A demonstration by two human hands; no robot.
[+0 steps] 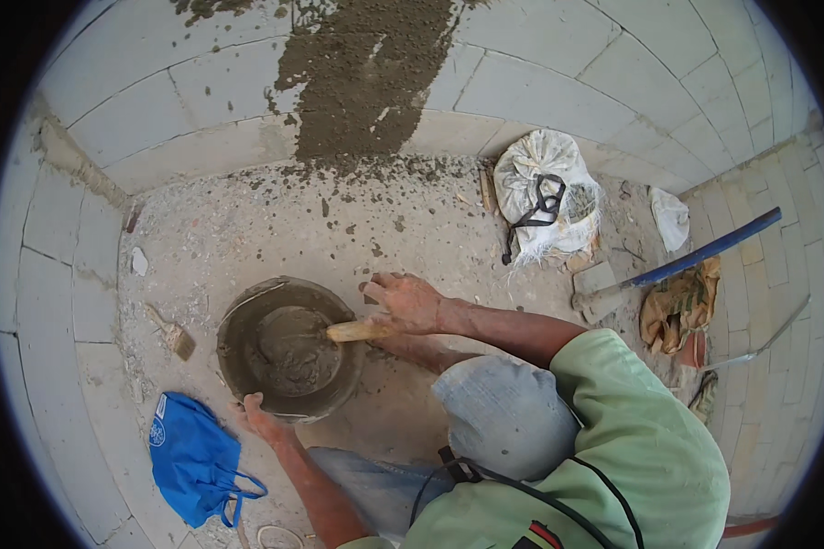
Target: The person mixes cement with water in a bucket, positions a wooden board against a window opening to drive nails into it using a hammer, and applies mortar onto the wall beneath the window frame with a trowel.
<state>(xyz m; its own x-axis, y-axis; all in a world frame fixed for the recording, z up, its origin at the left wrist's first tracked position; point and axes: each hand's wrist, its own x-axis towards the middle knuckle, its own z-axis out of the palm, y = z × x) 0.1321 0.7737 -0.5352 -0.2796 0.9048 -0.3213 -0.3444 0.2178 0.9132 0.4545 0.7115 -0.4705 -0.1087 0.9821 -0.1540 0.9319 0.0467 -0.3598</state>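
A dark bucket [232, 352] stands on the floor in front of me, with wet grey mortar [295, 352] inside. My left hand [264, 421] grips the near rim, its fingers bent over the edge. At the bucket's right side, my right hand [405, 304] is closed round a tool with a pale wooden handle [355, 330]. The handle reaches over the right rim above the mortar. What is at the tool's working end cannot be made out. My bare foot [421, 350] is just below the right hand.
Fresh mortar [362, 82] covers a strip of the block wall ahead, with splatter beneath. A brush [172, 334] and blue bag [195, 462] lie left. On the right are a white sack [547, 197], a blue-handled tool [705, 247] and a brown crumpled bag [679, 306].
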